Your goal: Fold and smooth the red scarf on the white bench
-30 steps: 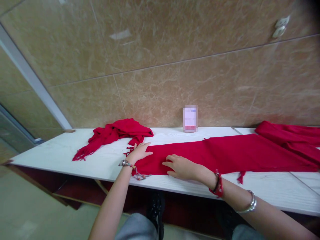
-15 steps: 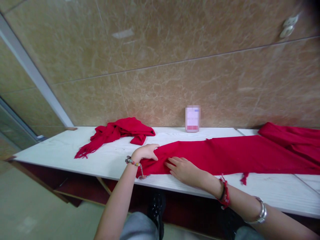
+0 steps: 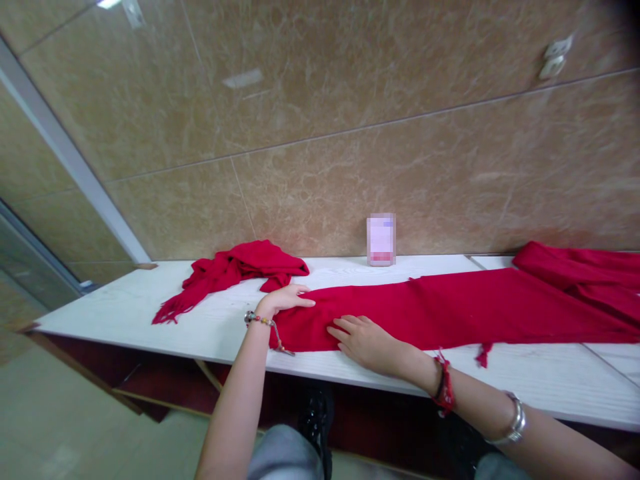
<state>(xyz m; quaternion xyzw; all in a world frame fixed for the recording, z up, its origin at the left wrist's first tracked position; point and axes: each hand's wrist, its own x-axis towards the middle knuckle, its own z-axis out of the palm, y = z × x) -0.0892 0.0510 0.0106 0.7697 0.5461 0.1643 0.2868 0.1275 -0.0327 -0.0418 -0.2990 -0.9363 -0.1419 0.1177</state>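
Note:
A long red scarf (image 3: 450, 307) lies spread along the white bench top, its far right part bunched in loose folds. My left hand (image 3: 285, 299) rests at the scarf's left end, thumb and fingers apart and touching the cloth there. On the cloth just to its right, my right hand (image 3: 363, 339) lies flat with fingers spread, near the front edge. Neither hand grips the cloth. A red tassel (image 3: 483, 355) pokes out from under the scarf's front edge.
A crumpled red fringed scarf (image 3: 245, 263) lies at the back left of the white bench (image 3: 115, 313). Against the tiled wall leans a blurred phone-like card (image 3: 381, 240). A socket (image 3: 555, 59) is on the wall. Open shelves (image 3: 165, 380) sit below the bench top.
The scarf's left end, creased and gathered under my left hand before, now lies flatter. My left hand's fingers have straightened. My right hand stays nearly in place; the view has shifted slightly.

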